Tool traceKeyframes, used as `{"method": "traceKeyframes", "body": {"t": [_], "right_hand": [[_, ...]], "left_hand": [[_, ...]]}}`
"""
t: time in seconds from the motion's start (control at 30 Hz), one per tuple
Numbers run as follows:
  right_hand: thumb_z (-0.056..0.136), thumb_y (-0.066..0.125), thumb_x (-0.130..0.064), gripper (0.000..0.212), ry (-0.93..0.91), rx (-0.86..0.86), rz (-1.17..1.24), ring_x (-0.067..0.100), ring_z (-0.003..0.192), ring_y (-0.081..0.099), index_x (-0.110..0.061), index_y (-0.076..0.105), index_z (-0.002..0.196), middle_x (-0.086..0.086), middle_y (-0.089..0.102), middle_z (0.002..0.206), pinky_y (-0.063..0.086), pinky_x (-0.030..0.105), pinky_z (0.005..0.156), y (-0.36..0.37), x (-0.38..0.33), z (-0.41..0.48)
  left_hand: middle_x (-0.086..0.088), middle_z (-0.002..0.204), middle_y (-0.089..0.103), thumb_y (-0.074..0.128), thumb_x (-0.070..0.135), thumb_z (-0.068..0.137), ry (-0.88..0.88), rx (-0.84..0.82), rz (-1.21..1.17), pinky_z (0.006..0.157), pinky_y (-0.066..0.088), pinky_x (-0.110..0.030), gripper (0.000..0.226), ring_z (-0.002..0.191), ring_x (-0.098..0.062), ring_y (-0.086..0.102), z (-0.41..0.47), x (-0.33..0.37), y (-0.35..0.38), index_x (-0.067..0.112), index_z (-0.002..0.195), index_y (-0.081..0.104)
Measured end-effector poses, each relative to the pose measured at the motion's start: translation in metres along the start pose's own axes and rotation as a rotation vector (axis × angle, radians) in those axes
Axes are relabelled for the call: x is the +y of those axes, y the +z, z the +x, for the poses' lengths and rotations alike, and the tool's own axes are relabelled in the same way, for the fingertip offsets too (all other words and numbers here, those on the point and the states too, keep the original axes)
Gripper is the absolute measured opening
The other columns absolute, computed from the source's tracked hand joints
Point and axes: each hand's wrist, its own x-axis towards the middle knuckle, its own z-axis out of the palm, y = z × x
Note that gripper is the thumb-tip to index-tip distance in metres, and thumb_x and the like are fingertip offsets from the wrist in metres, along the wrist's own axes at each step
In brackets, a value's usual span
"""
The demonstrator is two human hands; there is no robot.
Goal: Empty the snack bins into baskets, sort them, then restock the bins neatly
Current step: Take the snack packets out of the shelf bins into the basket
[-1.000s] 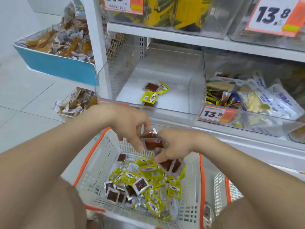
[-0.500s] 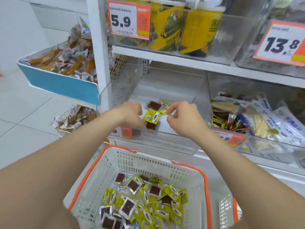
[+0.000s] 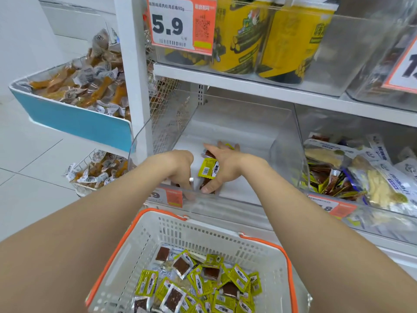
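A clear plastic bin [image 3: 284, 141] on the middle shelf holds a few small snack packets [image 3: 208, 171], yellow-green and dark brown, standing in a short row near its front. My right hand [image 3: 225, 168] is inside the bin and cups that row from the right, thumb at the front and fingers behind. My left hand [image 3: 180, 168] is in the bin just left of the row, fingers pointing down at the bin floor; what lies under them is hidden. Below stands a white basket with an orange rim [image 3: 266, 241], holding several more of the same packets [image 3: 198, 283].
The clear bin to the right [image 3: 383, 211] is full of mixed snack bags. Yellow tubs [image 3: 291, 39] stand on the shelf above, behind a 5.9 price tag [image 3: 180, 23]. A blue-fronted tray [image 3: 76, 120] of wrapped snacks juts out at left, over a wire basket [image 3: 81, 188].
Both hands rose from the basket with packets into the clear bin. They have since closed in around the row of packets near the bin's front. The camera moved closer to the shelf.
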Motion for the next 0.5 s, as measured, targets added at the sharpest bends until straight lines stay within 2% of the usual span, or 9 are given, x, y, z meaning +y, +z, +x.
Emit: {"method": "traceKeyframes", "body": {"t": [0.07,0.13,0.2,0.27,0.37,0.43,0.5], "right_hand": [[0.051,0.08,-0.086,0.129,-0.027,0.018,-0.014,0.035,0.152,0.02,-0.044,0.021,0.158,-0.002,0.022,0.165,0.021,0.05,0.124,0.002,0.004,0.003],[0.06,0.077,-0.081,0.099,-0.021,0.079,0.001,0.035,0.134,0.039,-0.046,0.039,0.145,-0.002,0.039,0.144,0.032,0.047,0.115,0.003,0.004,0.003],[0.069,0.075,-0.073,0.074,-0.036,0.118,0.001,0.035,0.12,0.045,-0.047,0.047,0.132,-0.003,0.042,0.126,0.035,0.048,0.109,0.005,0.005,0.003],[0.076,0.074,-0.063,0.058,-0.063,0.094,0.013,0.033,0.112,0.049,-0.045,0.05,0.126,-0.002,0.042,0.121,0.04,0.046,0.104,0.006,0.004,-0.002],[0.085,0.073,-0.037,0.042,-0.109,0.087,0.051,0.029,0.109,0.057,-0.035,0.057,0.125,0.002,0.047,0.113,0.048,0.036,0.09,0.01,0.0,-0.011],[0.085,0.072,-0.03,0.04,-0.089,0.084,0.037,0.029,0.11,0.058,-0.033,0.059,0.123,0.002,0.046,0.107,0.051,0.037,0.089,0.011,-0.004,-0.016],[0.083,0.073,-0.03,0.043,-0.05,0.092,0.017,0.031,0.106,0.059,-0.032,0.058,0.123,0.006,0.048,0.111,0.054,0.041,0.09,0.013,-0.005,-0.02]], "left_hand": [[-0.005,0.09,0.063,0.096,0.046,0.067,-0.009,-0.031,-0.017,0.074,0.06,-0.037,0.064,0.075,-0.026,0.064,0.0,-0.002,0.0,0.01,0.104,0.059],[-0.009,0.102,0.069,0.092,0.047,0.073,0.01,-0.031,0.018,0.072,0.057,-0.035,0.065,0.077,-0.026,0.063,-0.002,-0.003,0.001,0.008,0.113,0.06],[-0.011,0.116,0.07,0.088,0.046,0.079,0.027,-0.001,0.027,0.07,0.051,-0.031,0.066,0.084,-0.025,0.062,-0.006,0.0,0.001,0.007,0.124,0.059],[-0.011,0.117,0.069,0.085,0.041,0.084,0.035,0.031,-0.012,0.061,0.044,-0.028,0.063,0.081,-0.025,0.057,-0.011,0.001,0.001,0.005,0.129,0.058],[-0.008,0.105,0.065,0.085,0.031,0.086,0.044,0.051,-0.102,0.052,0.044,-0.027,0.058,0.069,-0.023,0.056,-0.015,0.0,0.002,0.009,0.129,0.054],[-0.004,0.099,0.061,0.089,0.028,0.082,0.066,0.062,-0.215,0.057,0.053,-0.03,0.056,0.07,-0.022,0.061,-0.016,-0.002,0.001,0.015,0.124,0.053],[-0.003,0.105,0.061,0.09,0.024,0.08,0.095,0.115,-0.319,0.067,0.058,-0.034,0.05,0.082,-0.025,0.066,-0.017,-0.003,0.001,0.018,0.116,0.056]]}}
